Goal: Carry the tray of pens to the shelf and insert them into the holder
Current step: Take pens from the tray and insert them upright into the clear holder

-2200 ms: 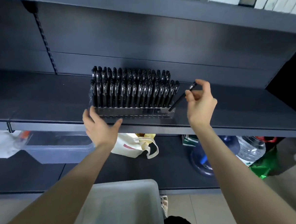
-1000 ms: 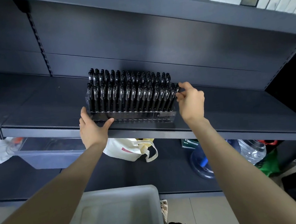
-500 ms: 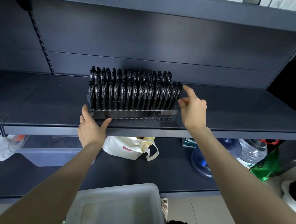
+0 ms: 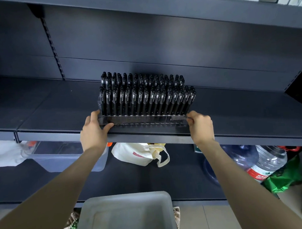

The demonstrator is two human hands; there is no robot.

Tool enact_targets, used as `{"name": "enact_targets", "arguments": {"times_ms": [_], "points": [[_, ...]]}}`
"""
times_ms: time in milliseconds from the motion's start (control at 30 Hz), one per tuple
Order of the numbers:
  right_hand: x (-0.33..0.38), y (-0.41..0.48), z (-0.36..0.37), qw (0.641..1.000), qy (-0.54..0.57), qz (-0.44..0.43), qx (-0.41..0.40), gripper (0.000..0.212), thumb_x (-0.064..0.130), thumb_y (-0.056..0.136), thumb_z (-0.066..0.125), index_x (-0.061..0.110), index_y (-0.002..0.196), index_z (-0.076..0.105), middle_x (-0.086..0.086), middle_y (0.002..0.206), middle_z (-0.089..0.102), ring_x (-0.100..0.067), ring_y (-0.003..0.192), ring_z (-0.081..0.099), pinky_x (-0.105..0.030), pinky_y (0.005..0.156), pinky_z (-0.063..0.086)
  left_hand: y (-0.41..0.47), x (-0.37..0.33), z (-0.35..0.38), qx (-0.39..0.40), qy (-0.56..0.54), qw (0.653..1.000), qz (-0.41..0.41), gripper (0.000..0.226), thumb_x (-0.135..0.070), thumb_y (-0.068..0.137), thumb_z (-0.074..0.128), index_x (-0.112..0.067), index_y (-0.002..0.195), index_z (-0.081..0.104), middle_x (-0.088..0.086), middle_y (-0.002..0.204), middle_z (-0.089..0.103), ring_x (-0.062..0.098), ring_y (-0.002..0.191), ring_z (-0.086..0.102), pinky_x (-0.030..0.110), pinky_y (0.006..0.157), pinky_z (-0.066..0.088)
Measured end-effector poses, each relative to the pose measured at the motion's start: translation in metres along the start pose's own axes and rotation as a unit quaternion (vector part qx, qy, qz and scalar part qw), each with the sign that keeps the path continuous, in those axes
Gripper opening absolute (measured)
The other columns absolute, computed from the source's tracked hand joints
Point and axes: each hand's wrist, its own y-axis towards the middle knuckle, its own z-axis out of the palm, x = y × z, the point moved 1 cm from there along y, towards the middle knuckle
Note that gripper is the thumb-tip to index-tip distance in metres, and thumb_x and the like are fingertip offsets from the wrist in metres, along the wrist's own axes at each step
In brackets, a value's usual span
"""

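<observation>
1. Holder (image 4: 143, 121): a long piece of clear plastic, seen standing on the dark shelf (image 4: 57, 110) close to the front edge and roughly in the middle of the view.
2. Pens (image 4: 145, 100): black and capped, stood upright in the holder in several stepped rows, packed from end to end. Those at the right end are noted leaning slightly to the right. White lettering is seen on the barrels but is too small to be read with confidence.
3. Left hand (image 4: 92, 134): closed round the holder's left end. The thumb is laid across the front face and the fingers are wrapped behind the left side wall.
4. Right hand (image 4: 201, 127): set at the holder's right end with the fingers curled and the fingertips pinched on the front right corner of the base. The thumb's position cannot be made out.
5. Tray (image 4: 129, 219): grey plastic, seen at the bottom of the view, below and in front of the shelf, between the two forearms. It is touched by neither hand.
6. Lower level, left to right: a clear bin (image 4: 65, 156), a white cloth bag (image 4: 140, 154) beneath the holder, a blue water jug (image 4: 239, 160), a clear bottle with a red label (image 4: 268, 163) and a green bag (image 4: 283, 176) beside it.
</observation>
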Motion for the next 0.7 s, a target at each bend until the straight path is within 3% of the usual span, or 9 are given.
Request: {"name": "enact_targets", "arguments": {"times_ms": [700], "points": [[0.018,0.020,0.017,1.000,-0.014,0.015,-0.007,0.026,-0.015,0.082,0.042,-0.005,0.092,0.063,-0.027,0.076,0.063,-0.043,0.071,0.056,-0.042,0.061,0.046,0.036,0.005,0.000,0.017,0.014,1.000,-0.013,0.050,-0.028,0.083,0.070,-0.011,0.125,0.049,0.013,0.122,0.058,0.039,0.104,0.055,0.047,0.082,0.043]]}}
